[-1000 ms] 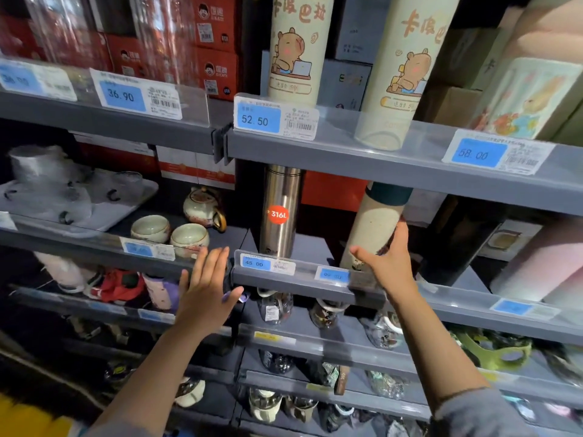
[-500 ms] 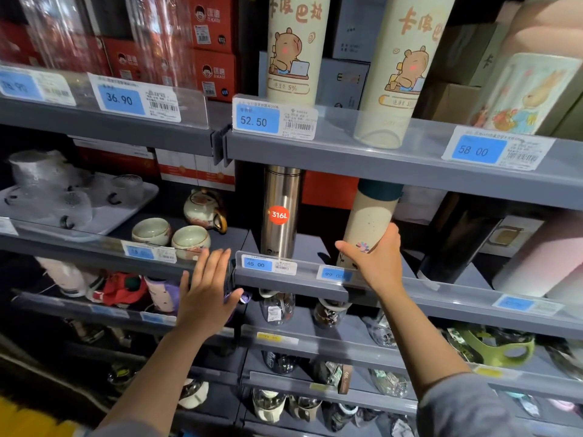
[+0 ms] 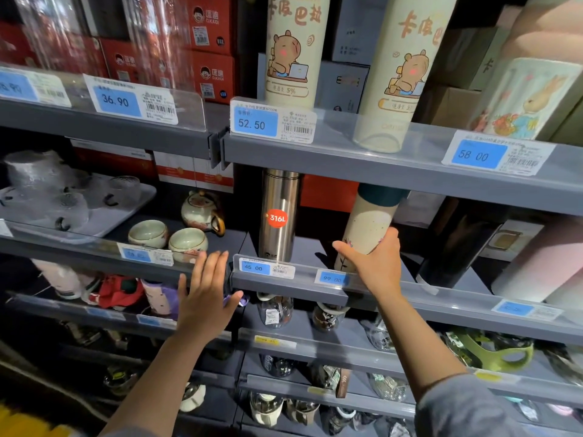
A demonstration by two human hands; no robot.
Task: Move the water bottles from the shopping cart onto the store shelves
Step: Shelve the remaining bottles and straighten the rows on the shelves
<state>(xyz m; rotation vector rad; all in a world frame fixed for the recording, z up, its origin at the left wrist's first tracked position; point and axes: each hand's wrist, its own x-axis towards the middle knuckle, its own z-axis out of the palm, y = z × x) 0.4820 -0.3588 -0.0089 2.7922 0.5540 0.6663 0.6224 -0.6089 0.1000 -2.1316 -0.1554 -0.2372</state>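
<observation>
Fingers of right hand [image 3: 375, 263] curl round matte cream bottle [image 3: 366, 228] (teal-capped cylinder); left hand [image 3: 205, 298] spread flat.

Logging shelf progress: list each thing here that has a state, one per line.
Cream bottle: tilted on the middle shelf, held near its base.
Right hand: grip wrapped round the cream bottle.
Left hand: fingers straight, holding nothing, at the shelf edge.
Steel flask: upright, untouched.
Teapot: lid on.

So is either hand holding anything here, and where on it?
The right hand grips the cream bottle around its lower body. The left hand holds nothing, fingers straight.
</observation>
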